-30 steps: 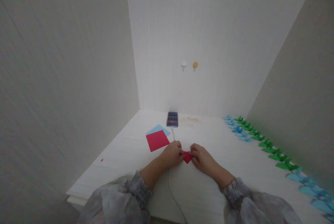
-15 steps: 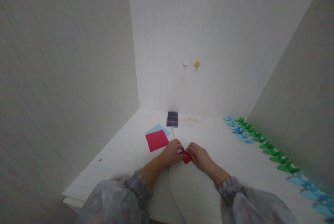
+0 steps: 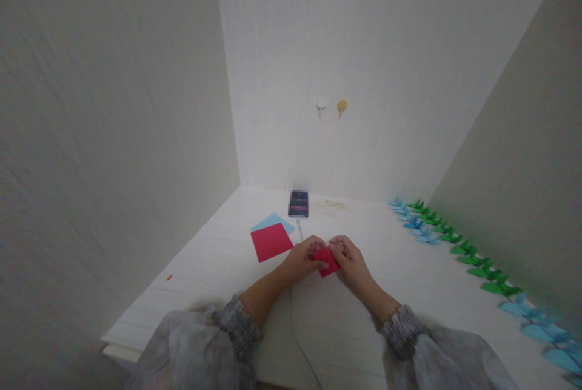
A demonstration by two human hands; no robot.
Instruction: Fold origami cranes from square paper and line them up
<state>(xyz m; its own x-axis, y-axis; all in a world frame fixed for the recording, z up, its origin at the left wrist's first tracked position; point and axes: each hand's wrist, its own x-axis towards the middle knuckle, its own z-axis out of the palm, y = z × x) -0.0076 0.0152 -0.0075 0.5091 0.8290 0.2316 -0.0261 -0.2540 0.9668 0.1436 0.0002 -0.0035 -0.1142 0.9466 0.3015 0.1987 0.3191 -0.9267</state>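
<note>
The folded red paper (image 3: 326,259) sits near the middle of the worktop (image 3: 409,299), a little towards the front edge, raised slightly off the surface between both hands. The left hand (image 3: 301,258) takes it from the left side and the right hand (image 3: 353,264) from the right. The fingers (image 3: 318,249) of the left are curled and pinching the piece's near left edge, while the right fingers (image 3: 339,248) pinch its upper right corner; the view is small and soft here, so which fingertips meet the paper is hard to make out. Holding it from opposite sides probably keeps the small piece taut and square, so that neither edge slips. Just left of the hands, towards the back left corner, a flat red sheet (image 3: 271,242) lies partly over a light blue sheet (image 3: 273,221), the pair close enough for the left hand to reach. Behind them a phone (image 3: 299,203) leans near the back edge with its screen facing the person, and its pale cable (image 3: 294,323) runs under the hands to the front edge. Along the right edge a row of folded paper figures (image 3: 473,262), green and blue, is lined up against the wall, out of the way of the hands. A tiny red scrap (image 3: 169,278) lies near the left edge. Two small hooks (image 3: 331,105) are fixed to the back wall.
</note>
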